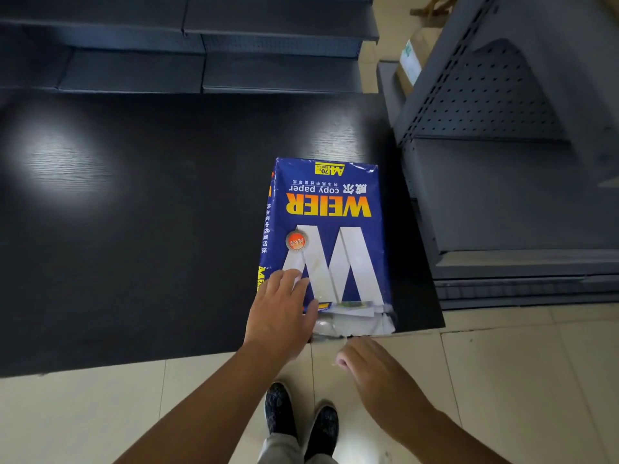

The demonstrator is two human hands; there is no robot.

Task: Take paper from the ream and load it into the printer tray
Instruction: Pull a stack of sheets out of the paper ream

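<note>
The blue wrapped ream of copy paper, printed with yellow "WEIER" lettering and a large white "W", lies flat on the dark wood-grain table at the 4 o'clock part of the tabletop, close to the table's right edge. The ream's near end, at 6 o'clock, reaches the table's front edge; there the wrapper is torn open and white sheet edges show through the torn opening.

The left hand rests on the ream's near-left corner, fingers spread and flat on the wrapper, palm down; it is open, not clamped around anything. The right hand hovers just below the table's front edge, at 6 o'clock from the torn end, apart from the ream, fingers loosely curled and holding nothing.

At 12 o'clock beyond the table stand dark metal shelves. At 2 o'clock stands a grey perforated metal shelving unit. Below the table lies a pale tiled floor, with two dark shoes at 6 o'clock.
</note>
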